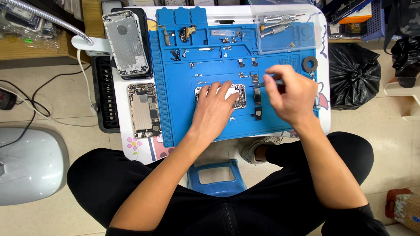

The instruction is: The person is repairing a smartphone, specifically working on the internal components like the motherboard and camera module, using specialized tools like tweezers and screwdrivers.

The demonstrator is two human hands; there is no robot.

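Observation:
My left hand [215,110] lies flat on an opened phone body [239,95] in the middle of the blue repair mat [183,109], fingers spread over it. My right hand [289,94] is closed around a thin tool [267,81] whose tip points left at a dark narrow part [257,97] beside the phone body. Small screws and metal brackets [241,62] lie scattered on the mat above the hands.
Two more phone shells lie at the left: a silver one [127,41] on a dark pad and an opened one [143,109]. A clear box with screwdrivers [284,28] sits at the mat's top right, a tape roll [309,64] nearby. A blue stool [214,177] stands below.

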